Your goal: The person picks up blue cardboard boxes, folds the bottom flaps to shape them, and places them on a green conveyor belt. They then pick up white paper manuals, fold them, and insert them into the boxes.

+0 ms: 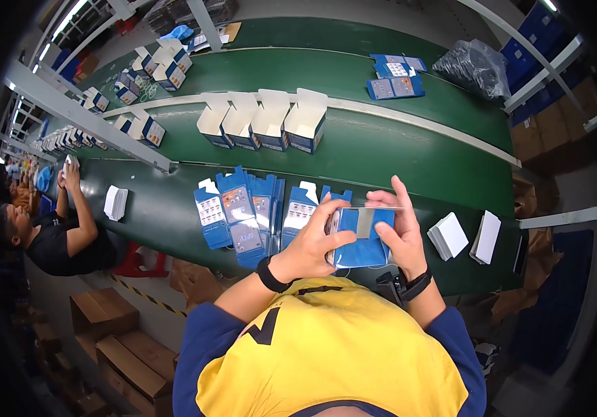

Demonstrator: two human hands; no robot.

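Between my two hands, in front of my chest, is a blue carton (355, 256), partly folded into a box shape with a grey-beige patch on its upper face. My left hand (312, 243) grips its left side, thumb across the front. The right hand (402, 233) holds the other side, its thumb pressed on the face and its fingers stretched up behind. Just beyond my left hand lie several flat blue printed cartons (243, 208), overlapping on the green bench. A stack of white folded papers (448, 236) rests right of my right hand, beside a second white stack (486, 238).
Several open boxes with white insides (270, 121) stand in a row on the green belt (395, 146). Flat cartons (395, 76) and a plastic bag (475, 66) lie farther back. At left, a co-worker (62, 229) sits near another white stack (115, 203). Brown cardboard boxes (135, 361) stand below.
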